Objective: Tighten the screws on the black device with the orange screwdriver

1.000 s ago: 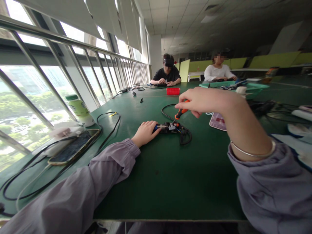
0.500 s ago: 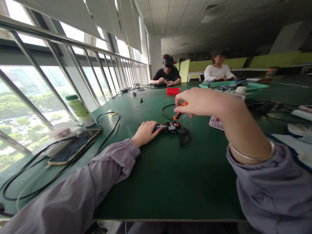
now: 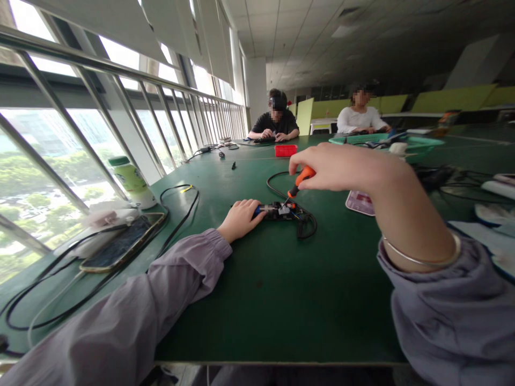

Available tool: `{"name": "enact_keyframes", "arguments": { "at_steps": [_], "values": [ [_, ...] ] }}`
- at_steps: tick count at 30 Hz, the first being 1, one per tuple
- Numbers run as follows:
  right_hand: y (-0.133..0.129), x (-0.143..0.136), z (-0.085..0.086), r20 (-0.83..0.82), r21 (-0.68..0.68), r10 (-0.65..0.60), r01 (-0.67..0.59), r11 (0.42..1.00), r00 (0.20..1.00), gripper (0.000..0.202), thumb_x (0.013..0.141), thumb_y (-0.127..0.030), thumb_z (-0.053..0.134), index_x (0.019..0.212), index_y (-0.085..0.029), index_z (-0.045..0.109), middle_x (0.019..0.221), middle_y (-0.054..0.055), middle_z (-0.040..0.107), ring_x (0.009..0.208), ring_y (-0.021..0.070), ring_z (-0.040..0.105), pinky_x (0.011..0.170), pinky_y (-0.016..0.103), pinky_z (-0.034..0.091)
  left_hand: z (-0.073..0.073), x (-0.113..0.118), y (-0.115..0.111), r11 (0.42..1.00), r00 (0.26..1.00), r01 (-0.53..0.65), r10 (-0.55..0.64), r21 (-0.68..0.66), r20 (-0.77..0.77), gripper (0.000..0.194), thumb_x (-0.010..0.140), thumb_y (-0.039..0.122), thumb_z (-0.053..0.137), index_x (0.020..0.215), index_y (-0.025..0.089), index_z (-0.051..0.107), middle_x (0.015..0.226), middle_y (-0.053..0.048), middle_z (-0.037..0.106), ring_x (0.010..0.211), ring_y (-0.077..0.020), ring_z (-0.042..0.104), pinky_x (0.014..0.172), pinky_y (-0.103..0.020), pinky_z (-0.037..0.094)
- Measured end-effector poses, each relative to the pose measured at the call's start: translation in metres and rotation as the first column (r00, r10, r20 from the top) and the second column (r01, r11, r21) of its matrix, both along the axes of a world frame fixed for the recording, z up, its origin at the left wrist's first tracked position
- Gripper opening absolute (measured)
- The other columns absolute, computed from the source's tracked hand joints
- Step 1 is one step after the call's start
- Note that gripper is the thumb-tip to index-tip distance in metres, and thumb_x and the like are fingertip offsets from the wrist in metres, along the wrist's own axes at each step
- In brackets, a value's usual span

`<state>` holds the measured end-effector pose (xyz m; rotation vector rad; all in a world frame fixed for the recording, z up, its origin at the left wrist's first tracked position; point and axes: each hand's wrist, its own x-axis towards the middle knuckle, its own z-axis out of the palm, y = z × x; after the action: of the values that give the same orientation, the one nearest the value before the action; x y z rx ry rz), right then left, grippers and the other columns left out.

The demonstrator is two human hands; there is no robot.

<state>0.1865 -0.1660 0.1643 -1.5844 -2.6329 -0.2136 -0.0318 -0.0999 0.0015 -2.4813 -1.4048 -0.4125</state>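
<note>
My right hand (image 3: 330, 167) is closed round the handle of an orange and black screwdriver (image 3: 302, 179). The tool slants down to the left, its tip at a small black device (image 3: 277, 210) with blue and orange parts. Whether the tip sits in a screw is too small to tell. My left hand (image 3: 241, 219) is wrapped over the device's blue left end and holds it on the green table (image 3: 281, 300). A black cable (image 3: 308, 230) curls around the device's right end.
At left lie a phone (image 3: 123, 244), black cables (image 3: 197, 203) and a green-capped bottle (image 3: 131, 182). Beyond are a red box (image 3: 285, 150) and a green basket (image 3: 422, 143). A pink card-like thing (image 3: 359, 203) lies under my right wrist. Two people sit across the table.
My right hand has turned at the wrist and shifted slightly, showing more of the screwdriver's orange handle. My left hand and the device have stayed put.
</note>
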Motion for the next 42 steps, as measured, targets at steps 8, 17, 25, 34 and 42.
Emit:
{"name": "enact_keyframes", "arguments": {
  "at_steps": [8, 17, 25, 34, 42],
  "values": [
    [-0.003, 0.001, 0.001, 0.006, -0.204, -0.138, 0.137, 0.969, 0.99, 0.038, 0.088, -0.045, 0.036, 0.092, -0.018, 0.063, 0.051, 0.003, 0.062, 0.05, 0.0166, 0.058, 0.053, 0.028, 0.036, -0.002, -0.001, 0.0, 1.0, 1.0, 0.003, -0.003, 0.008, 0.007, 0.037, 0.093, 0.046, 0.033, 0.106, 0.017, 0.052, 0.104, -0.008, 0.062, 0.097, -0.0221, 0.056, 0.086, -0.035, 0.04],
    [0.011, 0.007, -0.001, -0.016, 0.018, -0.02, 0.02, 1.0, 1.0, 0.031, 0.073, -0.028, 0.058, 0.104, -0.025, 0.061, 0.096, 0.006, 0.067, 0.075, 0.0208, 0.062, 0.057, 0.028, 0.038, -0.002, -0.001, 0.0, 1.0, 1.0, 0.0, 0.0, 0.008, 0.01, 0.037, 0.093, 0.046, 0.032, 0.106, 0.017, 0.052, 0.103, -0.008, 0.062, 0.095, -0.0224, 0.057, 0.085, -0.036, 0.04],
    [0.004, 0.005, -0.001, -0.034, -0.179, -0.095, 0.087, 0.98, 0.995, 0.033, 0.085, -0.043, 0.043, 0.095, -0.02, 0.063, 0.059, 0.003, 0.064, 0.055, 0.0165, 0.059, 0.056, 0.028, 0.038, -0.001, 0.0, -0.001, 1.0, 1.0, 0.005, -0.005, 0.005, 0.017, 0.037, 0.093, 0.045, 0.034, 0.107, 0.017, 0.053, 0.103, -0.008, 0.063, 0.097, -0.0228, 0.057, 0.086, -0.036, 0.04],
    [0.008, 0.006, 0.0, -0.042, -0.164, -0.068, 0.06, 0.985, 0.997, 0.031, 0.082, -0.042, 0.047, 0.097, -0.02, 0.063, 0.067, 0.004, 0.067, 0.059, 0.0181, 0.061, 0.054, 0.028, 0.038, -0.002, -0.001, 0.0, 1.0, 1.0, 0.003, -0.003, 0.01, 0.01, 0.036, 0.093, 0.045, 0.033, 0.106, 0.018, 0.053, 0.103, -0.008, 0.063, 0.096, -0.0225, 0.056, 0.086, -0.036, 0.04],
    [0.01, 0.01, -0.001, -0.031, -0.011, 0.019, -0.02, 1.0, 0.999, 0.03, 0.075, -0.034, 0.057, 0.102, -0.023, 0.064, 0.091, 0.005, 0.069, 0.073, 0.0192, 0.062, 0.059, 0.028, 0.039, -0.001, -0.001, 0.0, 1.0, 1.0, 0.01, -0.01, -0.003, 0.029, 0.037, 0.093, 0.046, 0.033, 0.107, 0.017, 0.053, 0.103, -0.009, 0.062, 0.097, -0.0232, 0.056, 0.087, -0.037, 0.04]
  ]
}}
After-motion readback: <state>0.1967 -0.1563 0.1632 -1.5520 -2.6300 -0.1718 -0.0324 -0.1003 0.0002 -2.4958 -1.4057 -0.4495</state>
